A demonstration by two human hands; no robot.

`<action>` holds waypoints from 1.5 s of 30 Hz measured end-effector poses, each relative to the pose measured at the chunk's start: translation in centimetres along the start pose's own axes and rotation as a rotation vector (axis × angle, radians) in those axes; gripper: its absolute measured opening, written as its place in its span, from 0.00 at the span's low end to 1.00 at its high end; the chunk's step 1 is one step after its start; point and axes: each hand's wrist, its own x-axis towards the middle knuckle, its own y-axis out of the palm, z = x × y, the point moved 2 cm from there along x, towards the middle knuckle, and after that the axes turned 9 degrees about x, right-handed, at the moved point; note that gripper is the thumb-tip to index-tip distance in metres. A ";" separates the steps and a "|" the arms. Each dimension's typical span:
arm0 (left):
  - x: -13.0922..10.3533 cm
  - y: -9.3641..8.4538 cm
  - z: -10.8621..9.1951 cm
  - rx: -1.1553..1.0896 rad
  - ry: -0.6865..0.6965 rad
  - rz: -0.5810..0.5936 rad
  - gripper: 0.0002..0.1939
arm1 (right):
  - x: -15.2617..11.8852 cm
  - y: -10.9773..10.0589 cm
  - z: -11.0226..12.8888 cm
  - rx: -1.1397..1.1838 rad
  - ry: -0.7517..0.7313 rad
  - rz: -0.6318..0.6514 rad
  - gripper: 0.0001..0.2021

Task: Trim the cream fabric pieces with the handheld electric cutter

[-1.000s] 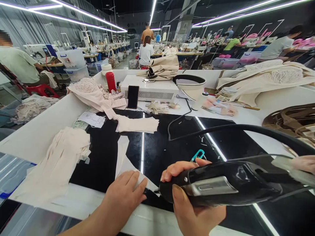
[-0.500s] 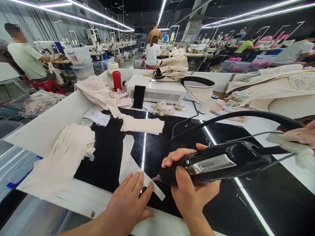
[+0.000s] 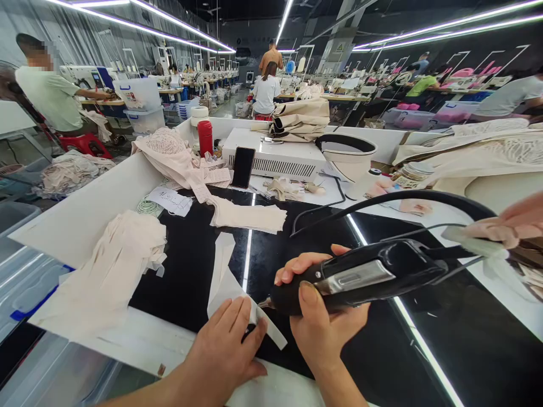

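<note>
As left hand (image 3: 227, 346) presses strip (image 3: 225, 285), right hand (image 3: 318, 334) gripping tool (image 3: 375, 282), cord (image 3: 418, 194) behind

Garment workshop: fabric heap (image 3: 106, 265), rows of likely sewing machines (image 3: 77, 76).

A fabric piece (image 3: 230, 287) lies on the panel (image 3: 186, 282), right of a pile (image 3: 119, 260), before the phone (image 3: 243, 167).

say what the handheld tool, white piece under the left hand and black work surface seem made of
Handheld tool: probably hard plastic, from its glossy black shell, with a silvery, likely metal, plate. White piece: matte, thin, perhaps fabric or paper. Black work surface: glass or polished plastic, given its bright reflections.
</note>
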 end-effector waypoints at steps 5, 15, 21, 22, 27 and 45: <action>0.3 -0.5 0.3 -0.015 -0.002 -0.036 0.42 | -0.2 0.4 -0.6 0.023 -0.009 0.004 0.21; -0.3 -0.3 0.6 0.031 0.054 0.010 0.40 | 0.5 1.3 -1.1 0.078 0.001 -0.017 0.23; -0.3 0.0 0.6 0.033 0.053 0.027 0.42 | 0.5 1.7 -1.7 0.055 0.018 0.001 0.19; -0.3 0.0 0.6 0.036 0.058 0.033 0.43 | 0.4 1.7 -1.7 0.051 0.019 0.004 0.19; -0.3 0.0 0.6 0.066 0.072 0.057 0.44 | 0.3 1.7 -1.9 0.028 0.015 0.014 0.17; -0.2 -0.2 0.8 -0.028 0.036 -0.006 0.38 | 0.2 1.1 -1.4 0.036 0.001 0.005 0.16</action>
